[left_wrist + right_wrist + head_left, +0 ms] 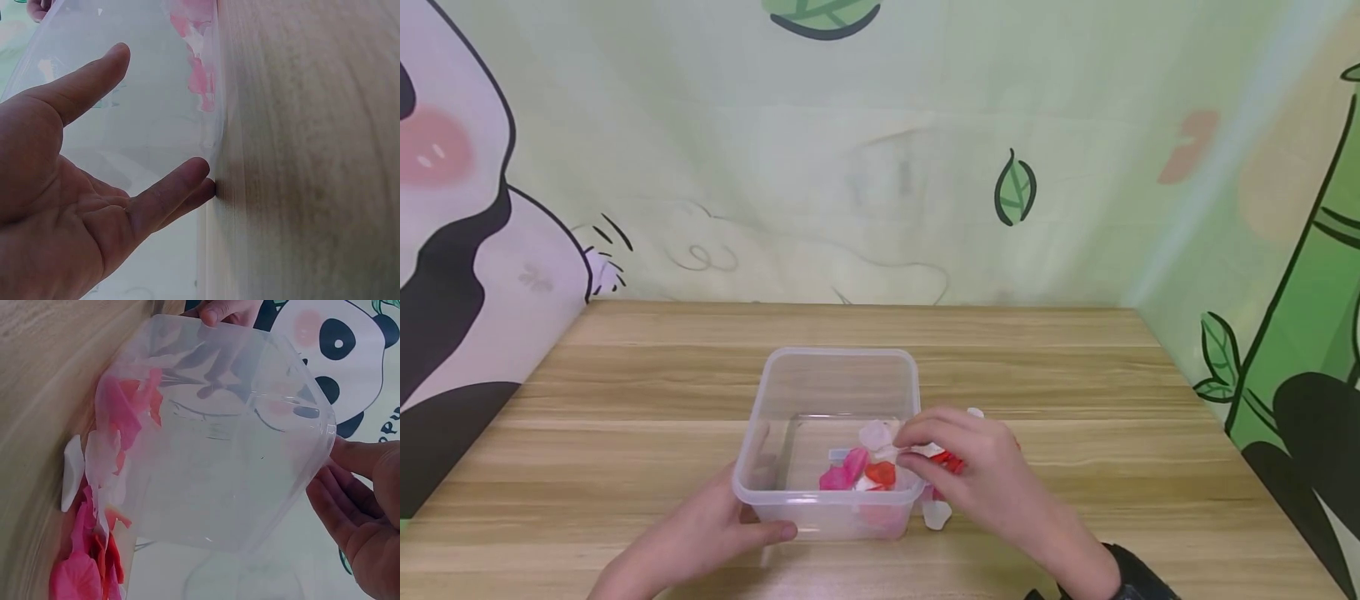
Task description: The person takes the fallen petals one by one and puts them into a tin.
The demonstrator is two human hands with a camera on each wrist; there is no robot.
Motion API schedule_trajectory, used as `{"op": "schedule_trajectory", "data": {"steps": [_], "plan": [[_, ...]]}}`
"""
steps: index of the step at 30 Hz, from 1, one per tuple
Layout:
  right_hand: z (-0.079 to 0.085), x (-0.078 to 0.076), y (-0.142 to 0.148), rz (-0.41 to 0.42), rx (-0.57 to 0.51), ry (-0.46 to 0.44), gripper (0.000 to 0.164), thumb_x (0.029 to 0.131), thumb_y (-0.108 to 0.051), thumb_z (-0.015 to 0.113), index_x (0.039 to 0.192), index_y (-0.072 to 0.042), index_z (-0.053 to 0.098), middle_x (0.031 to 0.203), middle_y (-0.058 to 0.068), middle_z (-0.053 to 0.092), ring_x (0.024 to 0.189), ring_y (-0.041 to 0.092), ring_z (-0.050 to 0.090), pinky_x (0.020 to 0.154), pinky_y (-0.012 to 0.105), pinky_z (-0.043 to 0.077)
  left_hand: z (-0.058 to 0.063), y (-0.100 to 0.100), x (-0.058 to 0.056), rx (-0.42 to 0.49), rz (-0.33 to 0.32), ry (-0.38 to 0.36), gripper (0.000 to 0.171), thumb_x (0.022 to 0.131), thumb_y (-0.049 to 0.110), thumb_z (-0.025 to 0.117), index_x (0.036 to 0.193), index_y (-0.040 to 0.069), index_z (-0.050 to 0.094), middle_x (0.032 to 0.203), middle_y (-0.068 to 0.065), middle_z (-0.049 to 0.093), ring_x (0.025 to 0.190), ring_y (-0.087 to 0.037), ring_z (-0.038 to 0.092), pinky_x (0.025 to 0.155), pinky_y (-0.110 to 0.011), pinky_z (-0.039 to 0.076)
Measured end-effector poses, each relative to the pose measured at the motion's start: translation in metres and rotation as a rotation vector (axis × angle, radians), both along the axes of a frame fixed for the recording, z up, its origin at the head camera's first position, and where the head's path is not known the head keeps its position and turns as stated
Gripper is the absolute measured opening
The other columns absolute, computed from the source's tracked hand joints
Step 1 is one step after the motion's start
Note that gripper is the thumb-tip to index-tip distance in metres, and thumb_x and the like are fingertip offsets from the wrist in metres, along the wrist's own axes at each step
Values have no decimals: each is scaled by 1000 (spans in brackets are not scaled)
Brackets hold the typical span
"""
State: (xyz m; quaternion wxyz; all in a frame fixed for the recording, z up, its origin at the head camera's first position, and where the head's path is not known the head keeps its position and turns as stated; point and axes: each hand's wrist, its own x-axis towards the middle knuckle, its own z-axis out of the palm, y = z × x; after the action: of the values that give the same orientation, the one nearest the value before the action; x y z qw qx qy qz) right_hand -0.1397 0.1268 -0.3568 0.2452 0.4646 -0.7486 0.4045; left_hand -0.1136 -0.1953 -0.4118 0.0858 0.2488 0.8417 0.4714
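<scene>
We look down at a wooden worktop (1075,375) where a clear plastic box (842,353), open at the top, sits upright near the middle of the front half. Inside, we see a small heap of soft, petal-like pieces gathered towards the front right: a pink petal (846,471), a red petal (881,475) and a white petal (876,434) among them. More pieces lie on the wood just outside the right wall, where a loose pile (950,461) of red, pink and white is partly hidden beneath an arm.

A person's left hand (730,517) rests against the box at its front left corner, the thumb on the front wall; from the left wrist we see thumb and fingers spread wide and fairly straight. The right hand (966,458) is over the right rim, fingers bent and thumb tip near the index finger. We cannot tell whether a petal is pinched between them. A dark cuff (1138,575) shows at the right wrist.

Behind, we find a pale green backdrop (925,208) printed with a panda (542,225) on the left, a leaf (1015,192) and green bamboo (1318,292) on the right.
</scene>
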Motion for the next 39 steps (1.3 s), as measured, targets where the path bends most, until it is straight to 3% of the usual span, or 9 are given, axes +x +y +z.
{"op": "schedule_trajectory", "data": {"steps": [6,14,24,33,39], "plan": [[5,-1,5,-36,-10,9,34,75,8,87,103,-8,75,102,3,73,92,18,71,82,24,56,0,2,0,-2,4,-2,98,88,32,84,159,13,20,126,-12,61,104,-21,62,91,-30,53],[9,-20,31,-261,42,-44,29,77,6,87,100,-6,74,94,0,74,80,13,69,68,26,57,0,4,-1,-3,23,-30,90,88,32,84,154,10,27,121,-6,64,107,-22,62,94,-32,51],[-6,-40,41,-419,275,-344,22,85,3,82,105,-2,73,96,6,71,85,19,67,73,39,59,0,2,0,4,12,-24,82,89,31,83,147,0,35,116,-5,65,104,-19,63,92,-32,52],[-19,-44,40,-402,495,-512,14,86,3,79,98,-3,74,87,2,68,81,18,63,72,35,55,0,2,-1,16,2,-42,79,89,30,82,145,-2,36,114,-5,65,102,-17,64,89,-33,54],[-28,-45,37,-333,550,-494,14,85,4,80,95,-6,76,86,0,69,80,15,62,71,31,54,-1,2,0,20,6,-41,76,89,29,83,142,-2,40,113,-5,66,101,-17,63,89,-33,54]]}}
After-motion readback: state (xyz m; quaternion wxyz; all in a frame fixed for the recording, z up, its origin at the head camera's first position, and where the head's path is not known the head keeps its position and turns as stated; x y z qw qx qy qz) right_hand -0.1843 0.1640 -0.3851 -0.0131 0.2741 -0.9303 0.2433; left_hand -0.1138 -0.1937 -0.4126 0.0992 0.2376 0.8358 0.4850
